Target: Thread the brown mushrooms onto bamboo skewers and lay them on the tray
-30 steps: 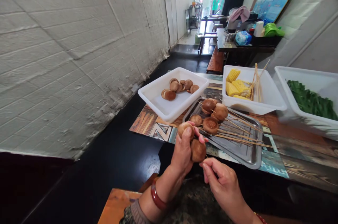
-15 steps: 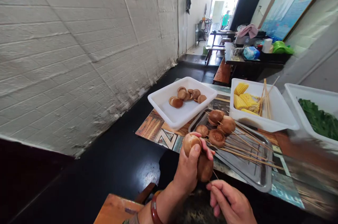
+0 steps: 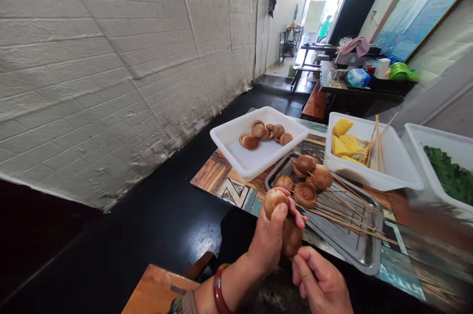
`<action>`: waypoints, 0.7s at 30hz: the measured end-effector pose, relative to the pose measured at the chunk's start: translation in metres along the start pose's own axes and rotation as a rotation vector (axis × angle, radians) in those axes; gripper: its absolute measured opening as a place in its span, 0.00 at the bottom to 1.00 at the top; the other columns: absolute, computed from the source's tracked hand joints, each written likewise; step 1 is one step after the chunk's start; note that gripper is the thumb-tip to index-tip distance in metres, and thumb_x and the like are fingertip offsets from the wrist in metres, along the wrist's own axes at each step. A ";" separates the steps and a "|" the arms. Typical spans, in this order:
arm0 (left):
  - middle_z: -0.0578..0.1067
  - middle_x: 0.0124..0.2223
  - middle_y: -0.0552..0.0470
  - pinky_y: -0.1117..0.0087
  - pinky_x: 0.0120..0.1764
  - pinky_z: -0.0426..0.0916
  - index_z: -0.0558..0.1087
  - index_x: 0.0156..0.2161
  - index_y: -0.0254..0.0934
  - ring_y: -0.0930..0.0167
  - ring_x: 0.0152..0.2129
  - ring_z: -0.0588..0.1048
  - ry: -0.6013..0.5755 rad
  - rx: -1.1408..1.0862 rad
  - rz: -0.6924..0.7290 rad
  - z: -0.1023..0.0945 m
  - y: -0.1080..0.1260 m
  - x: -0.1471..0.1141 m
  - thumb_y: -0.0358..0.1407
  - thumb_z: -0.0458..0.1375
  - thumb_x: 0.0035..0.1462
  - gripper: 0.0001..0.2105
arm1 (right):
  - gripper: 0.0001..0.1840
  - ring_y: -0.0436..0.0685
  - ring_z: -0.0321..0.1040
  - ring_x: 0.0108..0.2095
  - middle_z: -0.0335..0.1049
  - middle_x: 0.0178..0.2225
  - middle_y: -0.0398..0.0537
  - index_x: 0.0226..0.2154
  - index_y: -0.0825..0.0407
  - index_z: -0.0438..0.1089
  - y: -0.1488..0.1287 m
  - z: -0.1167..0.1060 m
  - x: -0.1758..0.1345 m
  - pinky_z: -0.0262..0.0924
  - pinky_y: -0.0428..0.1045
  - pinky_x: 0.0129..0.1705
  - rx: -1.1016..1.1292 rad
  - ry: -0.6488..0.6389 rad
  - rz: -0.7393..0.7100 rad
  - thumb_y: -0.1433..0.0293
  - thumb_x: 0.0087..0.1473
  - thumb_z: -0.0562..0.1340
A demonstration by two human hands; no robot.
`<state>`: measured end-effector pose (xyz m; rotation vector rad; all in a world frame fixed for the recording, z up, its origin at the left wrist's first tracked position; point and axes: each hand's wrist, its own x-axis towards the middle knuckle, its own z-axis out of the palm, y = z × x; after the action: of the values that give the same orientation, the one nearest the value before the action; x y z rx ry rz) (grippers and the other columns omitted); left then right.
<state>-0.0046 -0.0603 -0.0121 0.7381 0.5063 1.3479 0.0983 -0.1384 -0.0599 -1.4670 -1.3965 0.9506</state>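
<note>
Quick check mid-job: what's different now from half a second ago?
The right hand's grip has closed in slightly on the lower mushroom; the bit of stick that showed between them is no longer visible. Nothing was let go: the left hand's grip still holds that one and the upper mushroom. The metal tray stayed put; its small shift in the picture looks like camera movement.
</note>
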 end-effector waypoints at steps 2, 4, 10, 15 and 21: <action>0.68 0.34 0.56 0.59 0.45 0.70 0.66 0.47 0.37 0.75 0.26 0.71 -0.001 0.009 0.011 -0.001 0.001 0.001 0.42 0.54 0.63 0.12 | 0.25 0.48 0.61 0.14 0.63 0.16 0.38 0.20 0.49 0.65 -0.004 0.000 0.002 0.57 0.42 0.20 0.014 -0.001 0.022 0.52 0.63 0.54; 0.68 0.34 0.56 0.58 0.46 0.70 0.65 0.47 0.38 0.75 0.27 0.71 -0.009 0.024 0.034 -0.002 0.003 0.001 0.42 0.54 0.64 0.12 | 0.26 0.48 0.62 0.14 0.64 0.16 0.38 0.20 0.49 0.65 -0.008 -0.001 0.004 0.58 0.42 0.20 0.021 -0.002 0.026 0.51 0.62 0.55; 0.68 0.36 0.55 0.57 0.47 0.69 0.65 0.49 0.39 0.74 0.29 0.72 -0.040 0.080 0.084 -0.003 0.008 -0.001 0.42 0.54 0.64 0.13 | 0.26 0.48 0.64 0.15 0.67 0.18 0.39 0.21 0.49 0.67 -0.008 -0.004 0.004 0.60 0.42 0.20 0.042 -0.024 0.027 0.49 0.61 0.56; 0.69 0.38 0.54 0.58 0.48 0.68 0.65 0.51 0.39 0.74 0.30 0.72 -0.127 0.096 0.114 0.000 0.010 -0.008 0.44 0.56 0.62 0.16 | 0.25 0.48 0.66 0.16 0.69 0.19 0.39 0.26 0.49 0.69 0.002 -0.004 -0.001 0.61 0.42 0.22 0.047 -0.007 0.001 0.49 0.62 0.55; 0.69 0.37 0.54 0.59 0.48 0.69 0.66 0.50 0.39 0.75 0.29 0.73 -0.105 0.057 0.152 0.004 0.012 -0.010 0.44 0.56 0.63 0.15 | 0.23 0.48 0.62 0.16 0.66 0.18 0.38 0.25 0.49 0.68 0.007 -0.005 -0.003 0.58 0.42 0.22 -0.012 -0.024 -0.087 0.54 0.65 0.52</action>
<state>-0.0116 -0.0699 -0.0013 0.9039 0.4127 1.4316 0.1056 -0.1421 -0.0653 -1.3960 -1.4736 0.9095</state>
